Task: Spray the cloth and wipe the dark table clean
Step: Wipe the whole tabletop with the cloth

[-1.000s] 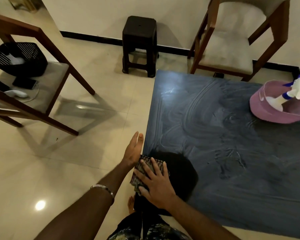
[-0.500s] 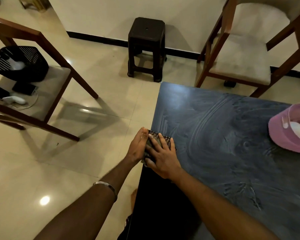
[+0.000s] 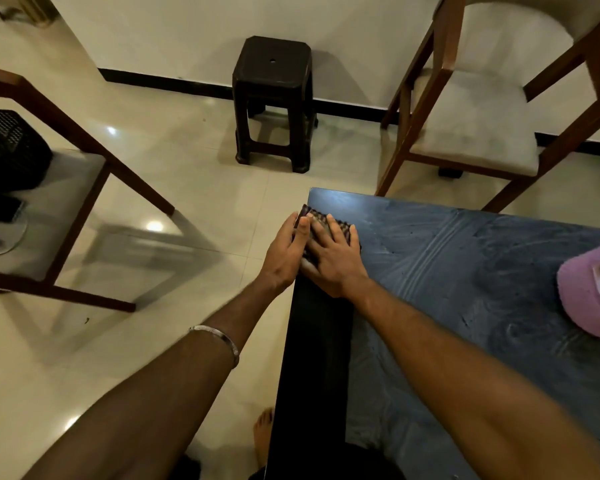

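Note:
The dark table [image 3: 465, 271] fills the right half of the head view, its top streaked with wet wipe marks; a clean dark strip runs along its left edge. A folded checked cloth [image 3: 317, 220] lies near the table's far left corner. My right hand [image 3: 333, 254] presses flat on the cloth, fingers spread. My left hand [image 3: 286, 252] sits cupped against the table's left edge, its thumb touching the cloth. The spray bottle is mostly out of view inside a pink tub [image 3: 589, 292] at the right edge.
A dark plastic stool [image 3: 274, 98] stands by the far wall. A wooden chair [image 3: 471, 126] with a pale cushion is beyond the table's far edge. Another chair [image 3: 42, 209] at left holds a black basket [image 3: 11, 147]. My bare foot [image 3: 264, 434] is by the table.
Both hands slid the cloth along the table's left edge away from me, toward the far corner, leaving a wiped dark strip. The view shifted, so the pink tub is now cut off.

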